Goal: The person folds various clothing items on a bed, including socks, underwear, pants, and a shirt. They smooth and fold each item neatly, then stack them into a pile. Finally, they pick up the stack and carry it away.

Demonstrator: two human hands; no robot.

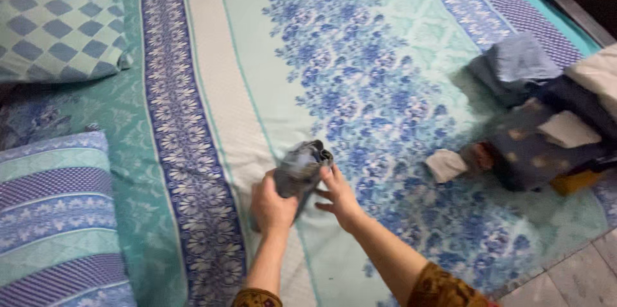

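Note:
A small rolled grey-blue cloth [301, 167] stands on the bed sheet [360, 56], which is pale green with blue flower bands. My left hand [271, 204] grips the lower left side of the roll. My right hand [337, 196] presses against its right side, with fingers on the top edge. Both forearms come up from the bottom of the view, with brown patterned sleeves at the edge.
A checked pillow [58, 15] lies at the top left and a striped blue pillow [54, 217] at the lower left. A heap of folded and loose clothes [546, 127] sits at the right edge of the bed. Grey floor tiles [578, 275] show at the bottom right.

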